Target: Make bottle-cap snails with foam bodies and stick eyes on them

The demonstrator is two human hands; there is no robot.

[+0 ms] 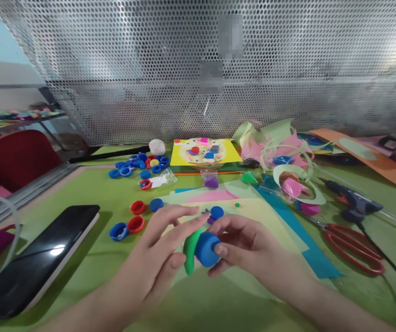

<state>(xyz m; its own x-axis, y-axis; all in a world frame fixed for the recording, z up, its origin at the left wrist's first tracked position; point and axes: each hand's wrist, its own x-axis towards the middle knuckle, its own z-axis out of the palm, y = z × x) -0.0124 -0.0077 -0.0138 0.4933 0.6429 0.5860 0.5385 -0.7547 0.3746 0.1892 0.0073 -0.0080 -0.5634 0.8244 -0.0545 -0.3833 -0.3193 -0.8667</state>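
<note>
My right hand [243,244] grips a blue bottle cap [207,249] between thumb and fingers, low over the paper sheets. Against the cap's left side is a flattened strip of green modelling clay [191,251], standing on edge. My left hand [165,244] has its long fingers reaching over the top of the clay and its thumb at the clay's left side. Just beyond my fingertips another blue cap [217,212] lies with a bit of purple beside it. A tiny green piece of clay [237,204] rests on the pale yellow paper [270,226].
Red and blue caps [136,224] lie left of my hands, near a black phone [45,258]. Red-handled scissors [352,249] and a glue gun [353,198] are at right. A decorated yellow card [180,157] stands behind, with paper scraps [270,147] beside it.
</note>
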